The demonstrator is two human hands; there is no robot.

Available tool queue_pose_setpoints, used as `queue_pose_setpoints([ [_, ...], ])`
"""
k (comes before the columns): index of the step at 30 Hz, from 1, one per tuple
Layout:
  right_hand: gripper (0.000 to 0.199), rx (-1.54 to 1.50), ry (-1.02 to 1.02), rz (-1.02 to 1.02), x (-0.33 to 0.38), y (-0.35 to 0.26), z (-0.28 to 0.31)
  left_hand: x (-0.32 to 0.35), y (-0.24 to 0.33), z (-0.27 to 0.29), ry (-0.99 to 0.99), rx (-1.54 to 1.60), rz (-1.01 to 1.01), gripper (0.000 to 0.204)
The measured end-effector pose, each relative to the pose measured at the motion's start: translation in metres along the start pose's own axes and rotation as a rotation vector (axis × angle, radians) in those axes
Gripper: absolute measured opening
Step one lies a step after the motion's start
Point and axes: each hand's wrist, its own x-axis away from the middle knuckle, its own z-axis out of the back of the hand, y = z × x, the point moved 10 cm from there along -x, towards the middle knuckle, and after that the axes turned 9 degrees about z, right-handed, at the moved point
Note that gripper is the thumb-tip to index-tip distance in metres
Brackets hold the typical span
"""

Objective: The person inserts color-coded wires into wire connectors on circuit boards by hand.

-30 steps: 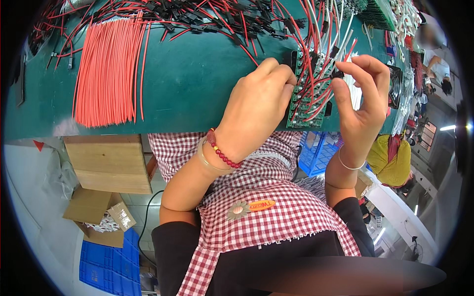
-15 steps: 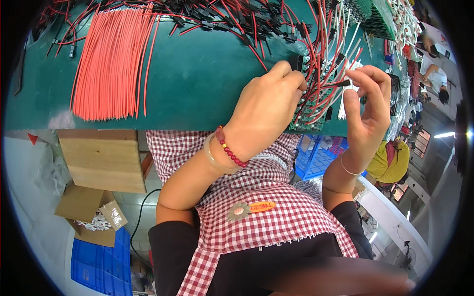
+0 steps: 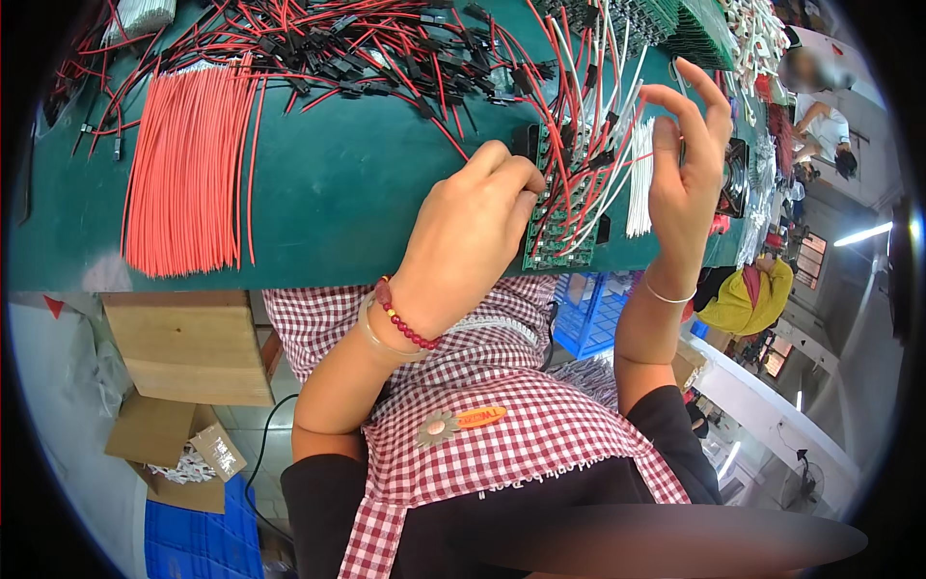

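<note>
A green circuit board panel (image 3: 558, 253) lies near the table's front edge, with red and white wires (image 3: 579, 116) rising from it. At its left side is my left hand (image 3: 470, 227), closed, with the thumb and forefinger together against the board; what they pinch is hidden. To the right of the board my right hand (image 3: 690, 169) is raised, fingers bent and apart. A thin red wire passes close to its thumb; I cannot tell whether they touch. A black connector (image 3: 601, 159) sits among the wires between my hands.
A row of red wires (image 3: 183, 174) lies on the green table (image 3: 328, 203) at left. Tangled red and black connector leads (image 3: 386, 58) cover the back. White wires (image 3: 640, 179) lie beside my right hand. More green boards (image 3: 699, 39) stand at back right.
The whole view has shifted, so the table sits lower and further left. My right hand's fingers, earlier close around a black connector, are now spread apart. My left hand stays at the board.
</note>
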Motion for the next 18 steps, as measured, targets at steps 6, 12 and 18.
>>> queue_pose_setpoints([
  [6, 0.022, 0.017, -0.093, 0.127, 0.002, -0.007, -0.012, -0.001, 0.0, 0.0, 0.014, -0.006, -0.008, 0.01],
  [12, 0.018, -0.16, -0.089, 0.06, 0.007, 0.002, -0.013, -0.001, -0.003, -0.001, 0.019, -0.038, 0.003, 0.009],
  [18, 0.019, -0.285, -0.059, 0.029, 0.009, 0.001, -0.006, -0.003, 0.001, -0.002, 0.012, -0.01, -0.03, 0.009],
])
